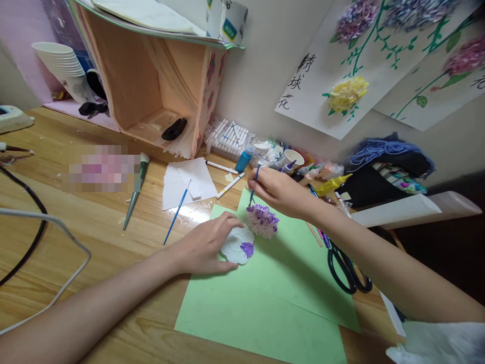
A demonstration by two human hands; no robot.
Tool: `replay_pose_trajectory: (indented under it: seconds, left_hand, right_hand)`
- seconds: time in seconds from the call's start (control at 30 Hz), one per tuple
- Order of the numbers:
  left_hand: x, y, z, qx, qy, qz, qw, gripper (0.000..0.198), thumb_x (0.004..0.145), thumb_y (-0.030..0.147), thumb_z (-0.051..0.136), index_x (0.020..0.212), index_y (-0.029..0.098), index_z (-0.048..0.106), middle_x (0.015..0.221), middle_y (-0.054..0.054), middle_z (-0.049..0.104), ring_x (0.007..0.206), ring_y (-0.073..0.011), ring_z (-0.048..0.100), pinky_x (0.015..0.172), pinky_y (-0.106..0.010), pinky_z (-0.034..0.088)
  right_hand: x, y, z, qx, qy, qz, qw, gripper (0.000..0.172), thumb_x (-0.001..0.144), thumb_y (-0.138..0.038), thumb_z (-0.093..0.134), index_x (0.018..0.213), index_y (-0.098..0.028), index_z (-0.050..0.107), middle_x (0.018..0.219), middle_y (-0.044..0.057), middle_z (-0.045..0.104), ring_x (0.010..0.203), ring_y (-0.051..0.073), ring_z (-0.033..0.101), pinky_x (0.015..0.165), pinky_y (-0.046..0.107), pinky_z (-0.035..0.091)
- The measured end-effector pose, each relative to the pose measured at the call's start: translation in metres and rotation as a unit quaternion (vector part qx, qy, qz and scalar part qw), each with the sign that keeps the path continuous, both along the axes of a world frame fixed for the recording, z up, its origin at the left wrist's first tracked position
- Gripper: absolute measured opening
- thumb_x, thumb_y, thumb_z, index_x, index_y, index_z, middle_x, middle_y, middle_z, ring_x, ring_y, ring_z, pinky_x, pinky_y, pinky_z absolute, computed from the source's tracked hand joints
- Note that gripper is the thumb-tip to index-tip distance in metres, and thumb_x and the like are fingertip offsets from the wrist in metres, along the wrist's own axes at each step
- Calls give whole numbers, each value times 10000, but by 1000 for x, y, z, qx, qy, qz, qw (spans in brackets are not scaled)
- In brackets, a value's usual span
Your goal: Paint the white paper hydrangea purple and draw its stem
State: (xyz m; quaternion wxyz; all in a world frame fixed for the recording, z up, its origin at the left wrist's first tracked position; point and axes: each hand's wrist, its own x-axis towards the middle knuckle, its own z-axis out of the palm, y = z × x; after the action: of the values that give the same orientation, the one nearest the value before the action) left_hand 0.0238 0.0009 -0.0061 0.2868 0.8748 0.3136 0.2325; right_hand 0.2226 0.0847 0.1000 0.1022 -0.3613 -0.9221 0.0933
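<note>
My right hand (275, 189) is closed around a thin blue paintbrush (257, 173), its tip touching the upper left edge of a crumpled paper flower (264, 222). The flower is pale below, with purple paint over its top and left. My left hand (214, 245) grips the rim of a white flower-shaped paint palette (232, 248), thumb at the front and fingers at the back. A patch of purple paint (247, 249) lies on the palette's right side. Both palette and flower rest on green paper sheets (261, 313).
A second blue brush (177, 212) lies left beside white paper scraps (182, 177). Black-handled scissors (348, 273) lie at the right. Markers (229, 141), a blue bottle (243, 160) and a yellow tube (333, 185) stand or lie behind. A peach box (151, 76) stands back left.
</note>
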Motion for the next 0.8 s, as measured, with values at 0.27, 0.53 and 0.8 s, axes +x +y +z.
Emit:
replay_pose_trajectory:
  seconds: [0.27, 0.53, 0.8]
  left_hand:
    - [1, 1, 0, 6, 2, 0, 1000, 642, 754, 323, 712, 1246, 222, 312, 1218, -109, 493, 1098, -290, 557, 890, -414, 510]
    - [1, 0, -1, 12, 5, -2, 1000, 660, 756, 324, 718, 1252, 217, 295, 1222, -112, 486, 1095, -287, 553, 888, -415, 513]
    - [1, 1, -1, 13, 3, -4, 1000, 648, 763, 324, 710, 1251, 221, 298, 1220, -107, 485, 1094, -283, 549, 887, -414, 512]
  right_hand:
    - [10, -9, 4, 11, 18, -1, 1000, 196, 960, -260, 327, 815, -200, 445, 718, 42, 542, 648, 175, 494, 627, 299, 377]
    - [10, -9, 3, 28, 48, 1, 998, 172, 961, -243, 345, 843, -202, 464, 723, 41, 560, 664, 172, 506, 633, 293, 386]
    - [9, -9, 0, 15, 26, 10, 999, 194, 968, -255, 341, 840, -197, 475, 757, 58, 569, 698, 181, 513, 653, 302, 396]
